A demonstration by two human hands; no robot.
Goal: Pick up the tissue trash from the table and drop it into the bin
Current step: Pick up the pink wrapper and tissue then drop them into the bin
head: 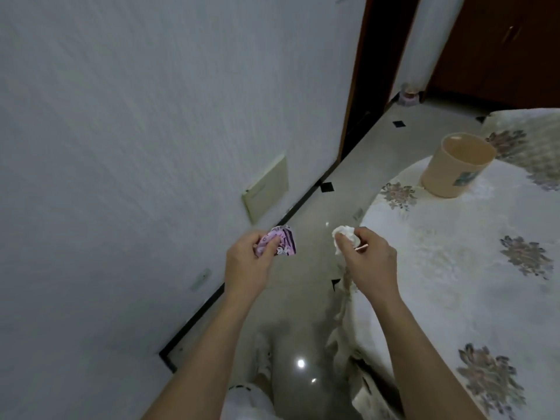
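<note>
Tissue trash [344, 234]: white crumpled wad, pinched in the fingers of the right hand [368, 259], held in the air just past the worktop [454, 268] edge, over the floor [303, 298] gap between worktop and wall [121, 116]. A thin pale stick-like item pokes out beside the same fingers; cannot tell what it is or whether it is part of the trash. Left hand [245, 268] closed around a purple printed packet [280, 245], possibly a tissue pack, also over the floor. Bin [456, 165]: beige, open-topped, upright on the floral worktop cloth, well apart from both hands, at the far side near the worktop rim. Judgement: pickup looks done, transfer and drop remain. Risks from here: (1) wad is light and only partly enclosed, loose flaps hang below the fingers, so a piece could tear off or slip and land on the floor while the hand is off the worktop; (2) released from too high or short of the opening, the wad could drift and hit the rim or the cloth; (3) bin looks light and stands near the edge, so a knock from the hand could tip it or push it off; (4) the stick item could fall separately
</note>
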